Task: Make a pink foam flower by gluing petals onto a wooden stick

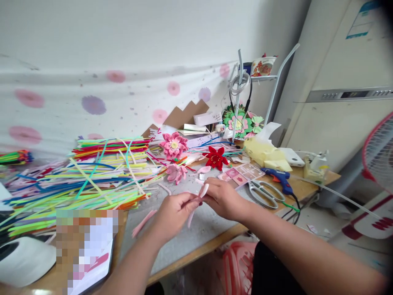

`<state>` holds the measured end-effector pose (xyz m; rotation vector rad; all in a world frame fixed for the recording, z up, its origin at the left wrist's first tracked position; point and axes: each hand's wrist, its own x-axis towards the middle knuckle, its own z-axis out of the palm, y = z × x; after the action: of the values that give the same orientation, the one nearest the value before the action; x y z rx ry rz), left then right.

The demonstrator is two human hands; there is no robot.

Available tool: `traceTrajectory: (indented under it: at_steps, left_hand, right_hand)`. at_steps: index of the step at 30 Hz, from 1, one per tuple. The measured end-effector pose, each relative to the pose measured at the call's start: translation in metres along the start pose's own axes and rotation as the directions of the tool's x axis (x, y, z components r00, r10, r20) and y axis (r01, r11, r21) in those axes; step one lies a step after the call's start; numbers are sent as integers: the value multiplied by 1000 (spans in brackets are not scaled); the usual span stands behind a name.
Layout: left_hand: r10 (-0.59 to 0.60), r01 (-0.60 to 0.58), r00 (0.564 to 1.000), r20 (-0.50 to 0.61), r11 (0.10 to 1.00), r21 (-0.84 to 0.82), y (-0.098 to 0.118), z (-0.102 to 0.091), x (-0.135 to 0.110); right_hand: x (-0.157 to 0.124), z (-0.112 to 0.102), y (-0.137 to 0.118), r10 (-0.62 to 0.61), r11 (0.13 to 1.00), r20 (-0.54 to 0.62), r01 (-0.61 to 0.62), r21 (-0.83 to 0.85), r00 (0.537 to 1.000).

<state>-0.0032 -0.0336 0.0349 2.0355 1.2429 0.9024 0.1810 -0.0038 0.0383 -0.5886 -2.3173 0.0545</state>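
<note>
Fingertips meet over the grey work mat [172, 254], where both hands pinch a pale pink pipe cleaner [204, 190]. My left hand [175, 213] is closed on it from the left, and my right hand [221, 198] from the right. One end sticks up by the right fingers and another pink strand hangs below; the pinched part is hidden. Cut pink pipe cleaner pieces [144, 223] lie left of my left hand. Just beyond the hands are a light pink flower [176, 173], a red flower [215, 158] and a larger pink flower [174, 146].
Bundles of coloured pipe cleaners [104, 172] cover the left side. Scissors [265, 194], a blue glue gun [280, 178] with its cord and a palette [241, 175] lie right. A phone-like screen [95, 254] and a white roll [27, 260] are front left; a fan [380, 151] stands right.
</note>
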Motion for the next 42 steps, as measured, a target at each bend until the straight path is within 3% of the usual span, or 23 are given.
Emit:
traceTrajectory:
  at_steps: [3,6,9,12,16,20,22,24,26,28,29,31,33,34,36,38,40,42]
  left_hand:
    - [-136,168,982,131,946,-277,21,-11,-13]
    - [-184,263,953,239,896,-358,38,-20,-23]
    - [-255,327,941,224,857,-399,51,-16,-34]
    - [-341,384,921,187,724,-573,53,5,-55]
    - [-358,397,900,250,433,-809,40,46,-94]
    - [-358,322,912,202,319,-891,32,74,-117]
    - [-353,294,921,165,353,-888,32,76,-119]
    - [-351,321,924,155,485,-813,35,71,-119]
    - [-307,337,939,157,725,-601,38,62,-118]
    - [-123,143,985,125,975,-168,41,53,-117]
    - [19,-29,992,123,996,87,41,49,-116]
    - [270,-316,949,166,827,464,39,42,-112]
    - [379,-418,904,196,690,591,35,35,-106]
    - [386,-423,901,198,680,599,32,33,-103]
    - [336,-372,926,170,749,548,27,28,-99]
    - [205,-230,973,104,880,415,23,26,-99]
    - [-8,-2,999,54,985,172,22,26,-102]
    - [-231,240,970,73,958,-157,22,28,-107]
  right_hand:
    - [-1,-13,-11,-120,979,-95,134,153,988]
    - [-1,-18,-20,-210,956,-152,235,175,966]
    - [-3,-20,-29,-260,942,-165,288,173,951]
    - [-13,-20,-40,-242,929,-125,267,257,962]
    - [-35,-16,-57,-260,883,12,232,409,966]
    - [-49,-13,-71,-218,852,58,161,498,974]
    - [-51,-16,-74,-166,854,88,99,510,982]
    - [-52,-20,-76,-130,855,159,29,518,979]
    - [-55,-22,-77,-99,837,267,-65,543,959]
    - [-60,-17,-78,-59,805,388,-186,563,920]
    - [-62,-13,-78,-23,785,443,-258,563,896]
    - [-66,1,-79,101,724,536,-431,538,838]
    - [-65,15,-80,278,630,585,-604,488,762]
    - [-63,19,-81,357,588,585,-662,465,728]
    - [-57,21,-83,450,548,564,-713,437,692]
    - [-52,12,-81,423,583,562,-689,431,711]
    - [-50,-4,-76,346,658,586,-635,405,733]
    - [-52,-18,-66,293,773,548,-532,346,783]
